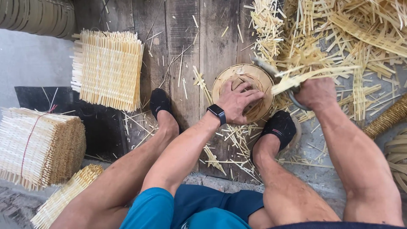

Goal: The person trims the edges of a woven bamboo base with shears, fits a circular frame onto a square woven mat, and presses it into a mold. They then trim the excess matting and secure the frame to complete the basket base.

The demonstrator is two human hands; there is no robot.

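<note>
The left hand [237,99], a dark watch [217,113] on its wrist, lies with fingers spread and pressed flat on a round woven bamboo piece [222,82] that sits on the plank floor [182,51] between the person's two black-shod feet. The right hand [314,93] is closed in a fist around the handle of a curved blade [271,72], which meets the piece's right rim among loose bamboo strips [318,72]. Stacks of square woven mats [108,70] lie well apart to the left.

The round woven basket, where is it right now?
In the head view, the round woven basket sits on the wooden boards between the two feet, under the left hand, beside the right hand.
</note>
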